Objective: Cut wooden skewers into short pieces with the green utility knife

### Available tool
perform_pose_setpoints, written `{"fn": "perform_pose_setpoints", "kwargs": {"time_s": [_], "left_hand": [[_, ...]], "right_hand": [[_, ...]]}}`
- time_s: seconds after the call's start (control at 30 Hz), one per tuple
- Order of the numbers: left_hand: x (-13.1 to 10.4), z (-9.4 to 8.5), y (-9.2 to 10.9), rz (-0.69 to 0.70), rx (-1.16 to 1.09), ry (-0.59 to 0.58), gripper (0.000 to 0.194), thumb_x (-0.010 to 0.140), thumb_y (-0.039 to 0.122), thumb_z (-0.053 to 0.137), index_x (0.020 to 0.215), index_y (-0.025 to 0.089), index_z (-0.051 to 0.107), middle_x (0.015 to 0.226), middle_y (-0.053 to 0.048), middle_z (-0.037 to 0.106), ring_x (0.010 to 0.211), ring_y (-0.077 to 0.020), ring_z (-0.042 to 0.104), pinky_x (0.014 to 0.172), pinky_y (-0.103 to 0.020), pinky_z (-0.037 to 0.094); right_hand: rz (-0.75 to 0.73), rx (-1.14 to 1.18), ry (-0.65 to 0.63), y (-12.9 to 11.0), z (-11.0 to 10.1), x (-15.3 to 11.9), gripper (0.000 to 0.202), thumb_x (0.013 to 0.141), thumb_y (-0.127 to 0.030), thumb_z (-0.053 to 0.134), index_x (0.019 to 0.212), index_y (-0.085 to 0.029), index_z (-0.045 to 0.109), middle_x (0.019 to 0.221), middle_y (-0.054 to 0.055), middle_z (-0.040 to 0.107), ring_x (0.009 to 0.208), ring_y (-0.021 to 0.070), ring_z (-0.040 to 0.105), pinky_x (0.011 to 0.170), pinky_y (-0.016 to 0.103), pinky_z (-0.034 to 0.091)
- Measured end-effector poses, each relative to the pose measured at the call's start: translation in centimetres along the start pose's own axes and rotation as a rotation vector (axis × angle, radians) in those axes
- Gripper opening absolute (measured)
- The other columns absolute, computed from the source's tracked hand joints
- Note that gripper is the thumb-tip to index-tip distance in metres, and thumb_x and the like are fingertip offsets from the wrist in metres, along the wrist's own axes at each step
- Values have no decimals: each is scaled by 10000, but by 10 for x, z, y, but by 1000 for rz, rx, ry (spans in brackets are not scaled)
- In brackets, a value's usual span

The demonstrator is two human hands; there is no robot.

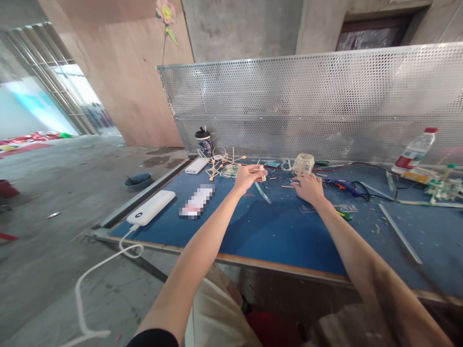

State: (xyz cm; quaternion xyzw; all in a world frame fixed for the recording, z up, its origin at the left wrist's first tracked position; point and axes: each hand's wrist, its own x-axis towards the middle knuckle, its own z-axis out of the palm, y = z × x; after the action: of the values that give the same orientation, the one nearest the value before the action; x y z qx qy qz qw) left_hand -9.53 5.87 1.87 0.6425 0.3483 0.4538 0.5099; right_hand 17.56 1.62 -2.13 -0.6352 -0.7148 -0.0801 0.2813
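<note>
Raised over the middle of the table, my left hand (247,178) is closed round a small bundle of short wooden sticks (263,174). My right hand (309,188) is low over the table with its fingers apart, close to a loose stick (287,186). Whether a fingertip touches that stick cannot be made out. Just behind the right hand stands a clear jar (304,164). A stick model with orange joints (213,164) lies left of my left hand. A clear glue stick (263,193) lies below the left hand.
On the left are white power banks (152,208) and a blurred phone (197,201). A patterned cup (204,142) stands at the back. A blue glue gun (343,187), a bottle (415,150) and a metal strip (400,233) are on the right. A perforated metal panel (307,106) closes off the back.
</note>
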Motion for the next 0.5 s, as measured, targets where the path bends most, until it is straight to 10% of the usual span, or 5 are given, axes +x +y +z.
{"fn": "perform_pose_setpoints", "kwargs": {"time_s": [0.3,0.5], "left_hand": [[3,-8,-1,0,8,-25,391,972,399,632,1279,160,600,1272,-99,633,1098,-219,648,930,-440,583],[-8,-7,1,-185,75,-392,348,972,384,637,1229,150,623,1209,-89,659,1042,-198,664,895,-410,595]], "right_hand": [[46,-85,-201,1,12,4,384,972,-419,628,1284,-196,605,1325,100,615,1143,242,627,965,482,555],[34,54,-241,-2,6,6,391,971,-421,630,1284,-189,602,1306,99,622,1120,237,636,943,471,565]]}}
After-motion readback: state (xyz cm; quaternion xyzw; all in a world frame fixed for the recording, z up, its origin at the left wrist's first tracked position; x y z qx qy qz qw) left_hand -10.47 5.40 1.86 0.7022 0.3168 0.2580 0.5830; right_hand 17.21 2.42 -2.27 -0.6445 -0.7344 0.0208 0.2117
